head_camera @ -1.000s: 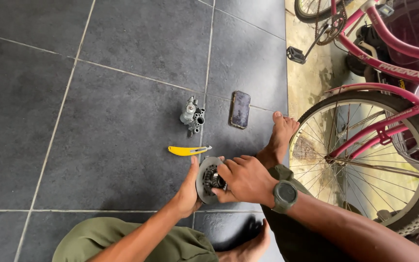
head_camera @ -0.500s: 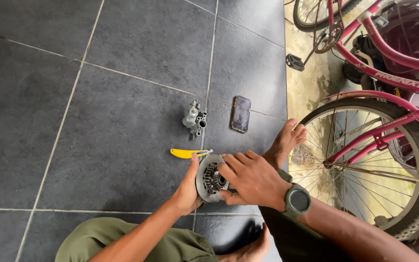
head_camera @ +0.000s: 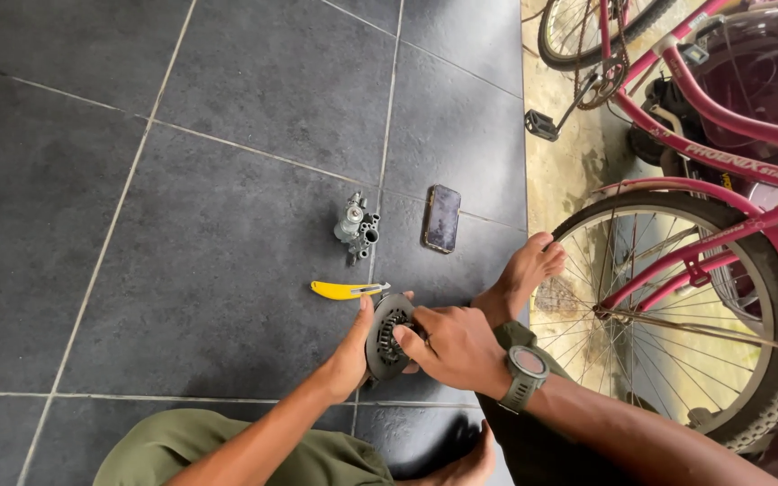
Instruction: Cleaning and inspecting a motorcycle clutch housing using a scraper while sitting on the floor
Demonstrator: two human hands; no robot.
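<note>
- Left hand [head_camera: 350, 353] cupped round the rim of a round metal clutch-like disc [head_camera: 385, 335], held on edge just above the dark tiled floor [head_camera: 227, 180].
- Right hand [head_camera: 455, 346] closed on the disc's toothed centre, fingers curled in; grey wristwatch [head_camera: 524, 371] on that wrist.
- Yellow utility knife [head_camera: 344, 290] just beyond the disc.
- Small carburettor [head_camera: 357, 225] and smartphone [head_camera: 442, 219] farther out.
- Pink bicycle [head_camera: 704, 234] at right, bare foot [head_camera: 522, 274] near its wheel.

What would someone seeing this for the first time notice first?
Low in the middle, the left hand and right hand grip a round metal disc above the grey tiled floor. A pink bicycle fills the right side. Ahead of the hands lie a yellow knife, a small metal part and a phone.
</note>
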